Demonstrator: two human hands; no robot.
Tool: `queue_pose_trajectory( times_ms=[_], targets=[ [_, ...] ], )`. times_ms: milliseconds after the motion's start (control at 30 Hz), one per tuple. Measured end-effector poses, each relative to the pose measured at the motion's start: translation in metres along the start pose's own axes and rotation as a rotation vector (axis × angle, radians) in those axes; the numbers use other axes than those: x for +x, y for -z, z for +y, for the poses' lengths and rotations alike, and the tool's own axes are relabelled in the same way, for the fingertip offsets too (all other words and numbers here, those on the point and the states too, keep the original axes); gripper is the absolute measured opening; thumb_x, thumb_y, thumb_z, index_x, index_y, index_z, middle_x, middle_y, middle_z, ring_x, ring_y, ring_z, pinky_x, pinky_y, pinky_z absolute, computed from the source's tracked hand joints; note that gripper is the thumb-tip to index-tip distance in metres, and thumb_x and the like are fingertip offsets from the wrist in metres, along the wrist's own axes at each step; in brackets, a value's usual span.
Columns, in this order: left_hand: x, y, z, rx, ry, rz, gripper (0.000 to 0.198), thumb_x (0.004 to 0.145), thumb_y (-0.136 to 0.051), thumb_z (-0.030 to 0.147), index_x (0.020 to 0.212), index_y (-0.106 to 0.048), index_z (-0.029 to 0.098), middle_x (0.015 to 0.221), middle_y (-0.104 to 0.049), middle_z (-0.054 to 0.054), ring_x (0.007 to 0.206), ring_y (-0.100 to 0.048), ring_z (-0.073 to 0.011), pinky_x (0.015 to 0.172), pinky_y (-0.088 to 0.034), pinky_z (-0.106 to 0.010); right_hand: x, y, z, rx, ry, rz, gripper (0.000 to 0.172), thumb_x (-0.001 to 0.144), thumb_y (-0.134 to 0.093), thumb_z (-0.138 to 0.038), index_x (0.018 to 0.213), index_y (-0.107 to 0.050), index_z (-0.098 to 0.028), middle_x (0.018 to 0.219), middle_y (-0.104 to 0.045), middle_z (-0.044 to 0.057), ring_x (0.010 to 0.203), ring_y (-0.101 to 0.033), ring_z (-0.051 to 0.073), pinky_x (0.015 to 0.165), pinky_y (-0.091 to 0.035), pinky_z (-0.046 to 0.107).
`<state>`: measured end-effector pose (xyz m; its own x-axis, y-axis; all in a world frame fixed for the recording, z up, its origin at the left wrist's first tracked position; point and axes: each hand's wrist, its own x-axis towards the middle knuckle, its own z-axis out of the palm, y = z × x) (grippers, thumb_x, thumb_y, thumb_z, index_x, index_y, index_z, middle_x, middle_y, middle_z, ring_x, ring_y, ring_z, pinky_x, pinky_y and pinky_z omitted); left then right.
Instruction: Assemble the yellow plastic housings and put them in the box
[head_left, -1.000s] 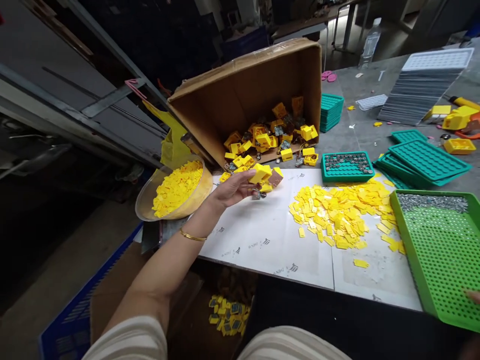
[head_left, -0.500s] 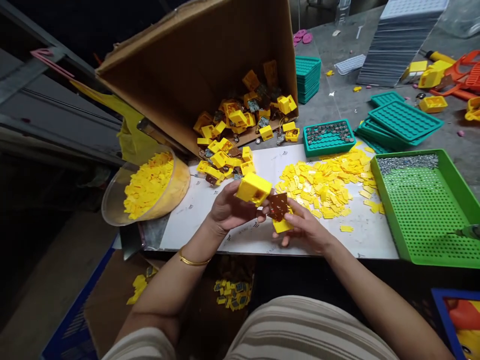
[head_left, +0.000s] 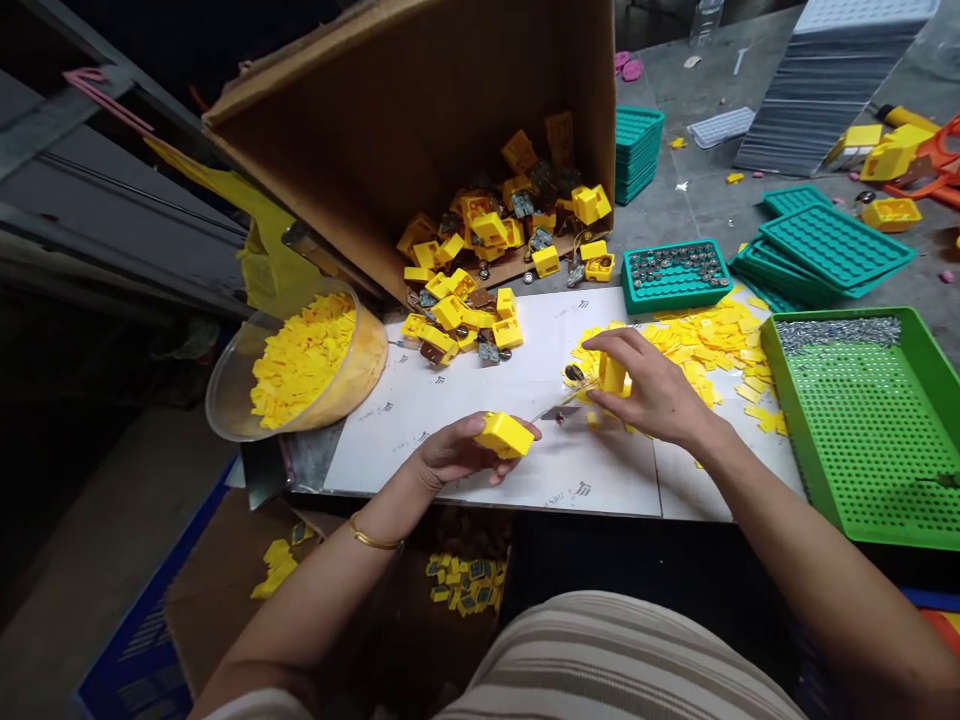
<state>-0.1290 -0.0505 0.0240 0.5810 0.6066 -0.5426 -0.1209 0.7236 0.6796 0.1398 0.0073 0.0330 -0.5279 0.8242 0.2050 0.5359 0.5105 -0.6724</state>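
Note:
My left hand (head_left: 457, 450) is closed around a yellow plastic casing (head_left: 506, 436) low over the white board. To its right, my right hand (head_left: 652, 385) pinches a second yellow casing piece (head_left: 613, 374) between thumb and fingers. Thin wires and a small dark flat board (head_left: 559, 412) hang between the two hands. A small round dark part (head_left: 574, 373) shows just left of my right fingertips. Behind the right hand lies a spread of flat yellow pieces (head_left: 709, 335).
A cardboard box (head_left: 420, 110) on its side spills yellow casings (head_left: 450, 312). Left stands a clear tub (head_left: 367, 345) of yellow pieces. Right are a green perforated tray (head_left: 870, 430) with screws, a teal tray (head_left: 679, 300) of round metal parts, and teal trays (head_left: 832, 250).
My hands have moved apart: the right went right and up with its yellow piece, the left slightly down. Wires now show between them. The view has shifted a little.

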Motion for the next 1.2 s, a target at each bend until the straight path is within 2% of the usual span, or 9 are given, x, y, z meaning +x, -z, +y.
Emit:
queue_pose_trajectory(
  times_ms=[167, 433, 633, 733, 833, 933, 1000, 1100, 1200],
  targets=[
    [0.008, 0.001, -0.017, -0.143, -0.041, -0.017, 0.061, 0.068, -0.059, 0.06, 0.1, -0.067, 0.008, 0.06, -0.053, -0.003, 0.051, -0.049, -0.0127, 0.041, -0.039, -0.021, 0.013, 0.007, -0.017, 0.043, -0.103, -0.113, 0.046, 0.079, -0.062, -0.048, 0.117, -0.054, -0.024, 0.111, -0.063, 0.006, 0.091, -0.06, 0.025, 0.073, -0.046, 0.035],
    [0.009, -0.005, -0.011, 0.082, -0.079, -0.02, 0.052, 0.065, -0.072, 0.052, 0.097, -0.067, 0.011, 0.077, -0.062, -0.006, 0.062, -0.055, -0.0131, 0.052, -0.048, -0.023, 0.032, 0.008, -0.025, 0.017, -0.232, -0.266, 0.051, 0.08, -0.052, -0.064, 0.106, -0.061, -0.022, 0.076, -0.064, 0.004, 0.068, -0.057, 0.02, 0.059, -0.037, 0.027],
    [0.005, 0.009, -0.001, -0.025, -0.329, 0.239, 0.032, 0.071, -0.068, 0.043, 0.086, -0.064, 0.015, 0.085, -0.061, -0.004, 0.069, -0.057, -0.0125, 0.05, -0.047, -0.018, 0.034, 0.008, -0.016, 0.126, -0.279, -0.271, 0.051, 0.082, -0.047, -0.067, 0.088, -0.064, -0.019, 0.077, -0.064, 0.005, 0.066, -0.055, 0.017, 0.057, -0.037, 0.026],
    [0.003, 0.014, -0.002, -0.137, -0.342, 0.205, 0.034, 0.067, -0.072, 0.043, 0.085, -0.065, 0.015, 0.088, -0.06, -0.004, 0.065, -0.056, -0.0115, 0.044, -0.046, -0.017, 0.04, 0.001, -0.011, 0.313, -0.276, -0.188, 0.048, 0.081, -0.05, -0.065, 0.092, -0.062, -0.02, 0.089, -0.067, 0.005, 0.069, -0.056, 0.015, 0.058, -0.041, 0.025],
    [0.002, 0.017, -0.008, -0.21, -0.312, 0.204, 0.038, 0.065, -0.073, 0.045, 0.085, -0.066, 0.013, 0.084, -0.062, -0.005, 0.062, -0.057, -0.0116, 0.043, -0.046, -0.018, 0.053, -0.008, -0.003, 0.486, -0.401, -0.064, 0.047, 0.077, -0.057, -0.064, 0.092, -0.059, -0.02, 0.093, -0.066, 0.007, 0.069, -0.058, 0.015, 0.054, -0.043, 0.024],
    [0.001, 0.019, -0.017, -0.274, -0.238, 0.223, 0.039, 0.069, -0.07, 0.041, 0.096, -0.065, 0.013, 0.082, -0.064, -0.005, 0.062, -0.058, -0.0118, 0.044, -0.045, -0.017, 0.065, -0.017, 0.004, 0.685, -0.535, -0.102, 0.042, 0.079, -0.056, -0.06, 0.093, -0.056, -0.02, 0.092, -0.067, 0.007, 0.064, -0.059, 0.015, 0.05, -0.043, 0.023],
    [0.001, 0.021, -0.022, -0.305, -0.219, 0.221, 0.044, 0.071, -0.068, 0.036, 0.108, -0.062, 0.013, 0.084, -0.064, -0.005, 0.061, -0.058, -0.011, 0.044, -0.044, -0.017, 0.07, -0.023, 0.007, 0.621, -0.515, -0.103, 0.04, 0.081, -0.054, -0.058, 0.096, -0.057, -0.021, 0.093, -0.067, 0.007, 0.067, -0.059, 0.016, 0.052, -0.042, 0.024],
    [0.002, 0.024, -0.025, -0.342, -0.215, 0.185, 0.057, 0.073, -0.061, 0.037, 0.123, -0.053, 0.011, 0.083, -0.064, -0.005, 0.057, -0.057, -0.0116, 0.04, -0.042, -0.019, 0.074, -0.029, 0.009, 0.256, -0.423, -0.101, 0.046, 0.08, -0.053, -0.061, 0.101, -0.06, -0.021, 0.096, -0.067, 0.008, 0.08, -0.059, 0.022, 0.065, -0.043, 0.03],
    [0.005, 0.025, -0.023, -0.362, -0.206, 0.133, 0.06, 0.074, -0.054, 0.042, 0.124, -0.05, 0.009, 0.076, -0.062, -0.005, 0.051, -0.055, -0.0136, 0.035, -0.039, -0.02, 0.074, -0.032, 0.008, 0.069, -0.391, -0.18, 0.055, 0.081, -0.046, -0.068, 0.104, -0.063, -0.02, 0.097, -0.066, 0.01, 0.088, -0.058, 0.026, 0.075, -0.042, 0.036]
  ],
)
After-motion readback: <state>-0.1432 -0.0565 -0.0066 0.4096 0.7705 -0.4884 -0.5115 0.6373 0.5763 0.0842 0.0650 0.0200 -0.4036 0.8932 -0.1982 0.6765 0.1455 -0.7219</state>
